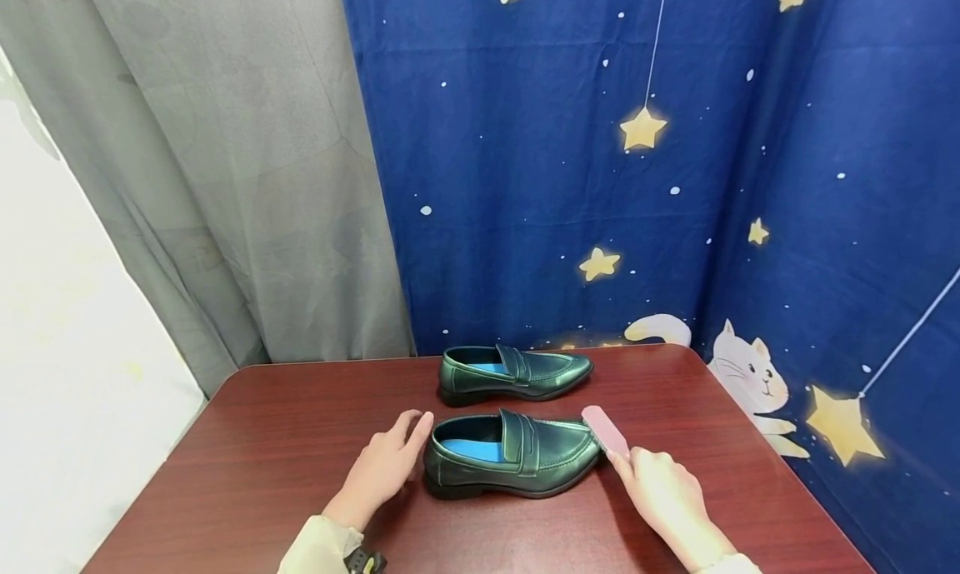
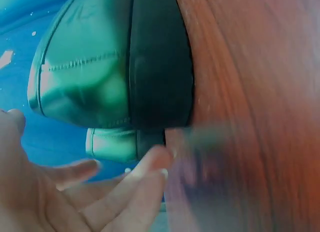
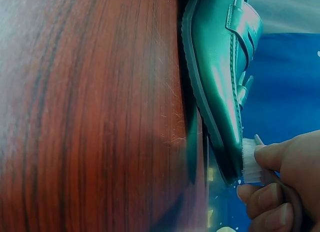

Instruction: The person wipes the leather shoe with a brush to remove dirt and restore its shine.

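Observation:
Two dark green loafers lie side by side, toes to the right. The near loafer (image 1: 487,474) has a blue insole, and the far loafer (image 1: 517,374) sits behind it. My right hand (image 1: 667,486) grips a pink brush (image 1: 606,431) at the near loafer's toe. In the right wrist view, the brush's white bristles (image 3: 251,159) meet the toe of the shoe (image 3: 215,77). My left hand (image 1: 386,466) is by the near loafer's heel, fingers loosely bent and holding nothing. Its fingers (image 2: 145,167) appear below the heel (image 2: 90,67) in the left wrist view.
A reddish-brown wooden table (image 1: 285,441) bears both shoes. Behind it hang a grey curtain (image 1: 262,182) and a blue curtain (image 1: 525,182) with stars and a white cat. A watch (image 1: 365,561) is on the left wrist.

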Demonstrator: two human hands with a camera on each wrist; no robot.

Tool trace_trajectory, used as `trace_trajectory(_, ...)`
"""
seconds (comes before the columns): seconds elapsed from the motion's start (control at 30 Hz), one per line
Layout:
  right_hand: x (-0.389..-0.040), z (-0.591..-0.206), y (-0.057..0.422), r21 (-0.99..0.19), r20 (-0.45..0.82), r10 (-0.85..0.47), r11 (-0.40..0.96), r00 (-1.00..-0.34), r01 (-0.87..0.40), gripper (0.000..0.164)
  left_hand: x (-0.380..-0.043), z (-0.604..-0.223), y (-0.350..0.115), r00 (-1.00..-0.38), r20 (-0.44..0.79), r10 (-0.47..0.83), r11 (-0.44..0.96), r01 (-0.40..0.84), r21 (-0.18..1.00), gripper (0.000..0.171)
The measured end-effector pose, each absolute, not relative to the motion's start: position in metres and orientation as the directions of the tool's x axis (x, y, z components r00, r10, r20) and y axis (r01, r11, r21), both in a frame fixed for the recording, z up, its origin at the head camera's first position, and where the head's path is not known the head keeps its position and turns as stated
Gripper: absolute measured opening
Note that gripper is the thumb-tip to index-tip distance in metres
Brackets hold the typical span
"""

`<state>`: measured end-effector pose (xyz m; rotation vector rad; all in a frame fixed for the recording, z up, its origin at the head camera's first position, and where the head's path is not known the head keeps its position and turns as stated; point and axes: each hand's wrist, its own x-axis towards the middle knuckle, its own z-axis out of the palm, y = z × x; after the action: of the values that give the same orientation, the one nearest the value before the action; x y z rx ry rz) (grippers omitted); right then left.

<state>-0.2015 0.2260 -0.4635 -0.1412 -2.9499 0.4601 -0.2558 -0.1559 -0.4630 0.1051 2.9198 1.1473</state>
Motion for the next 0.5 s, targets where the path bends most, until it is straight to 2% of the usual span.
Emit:
trace_trajectory(0.27,-0.1999,-0.4643,0.2265,-0.319,0.151,0.119,0.945,-0.981,0.065,0.039,-0.2537,-0.4637,-0.1507,-0.954,-0.258,0.155,0.553,-0.133,0.823,0.097)
trace_trajectory(0.5,-0.1992,-0.4648,0.2267,-0.321,0.169,0.118,0.945,-0.979,0.058,0.040,-0.2585,-0.4678,-0.1545,-0.913,-0.318,0.257,0.410,-0.195,0.891,0.088)
